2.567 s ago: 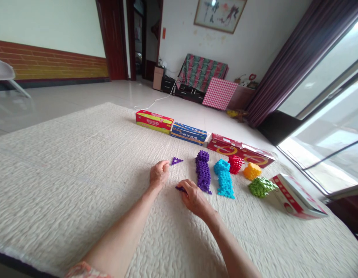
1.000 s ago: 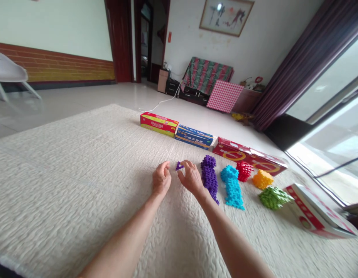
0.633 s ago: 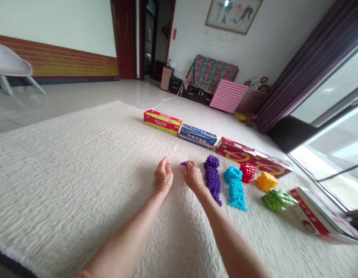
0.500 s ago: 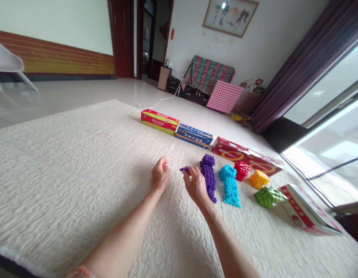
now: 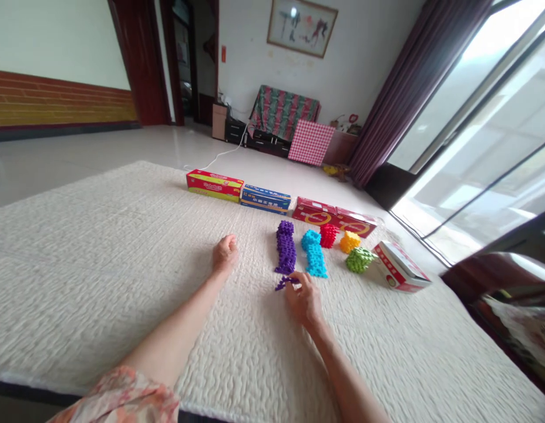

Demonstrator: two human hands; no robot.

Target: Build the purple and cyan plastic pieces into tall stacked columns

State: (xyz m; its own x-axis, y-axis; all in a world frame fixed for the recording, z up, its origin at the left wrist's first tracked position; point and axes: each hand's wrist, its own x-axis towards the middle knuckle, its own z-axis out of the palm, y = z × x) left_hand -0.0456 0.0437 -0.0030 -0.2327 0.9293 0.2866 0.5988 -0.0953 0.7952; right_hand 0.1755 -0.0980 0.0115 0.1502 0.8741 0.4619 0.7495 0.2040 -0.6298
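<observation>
My right hand [image 5: 306,301] pinches a short strip of purple plastic building pieces [image 5: 282,284] between thumb and fingers, low over the quilted cover. Just beyond it lies a long purple assembly [image 5: 285,249] of linked knobbly pieces, its far end curled up. To its right rests a similar light blue assembly [image 5: 315,255]. My left hand [image 5: 225,252] is closed with curled fingers above the cover, left of the purple assembly; whatever it may hold is hidden. Further right sit a red cluster [image 5: 329,235], a yellow cluster [image 5: 350,241] and a green cluster [image 5: 359,259] of pieces.
Along the far edge stand a red-and-yellow box [image 5: 215,185], a blue box [image 5: 266,200] and dark red boxes [image 5: 316,212]. A white-and-red box [image 5: 400,267] is at the right. The cream quilted cover [image 5: 100,282] spreads beneath everything.
The view has swung to the right. My right hand has moved nearer with the purple strip, from beside the long purple assembly to its near end. My left hand stays closed.
</observation>
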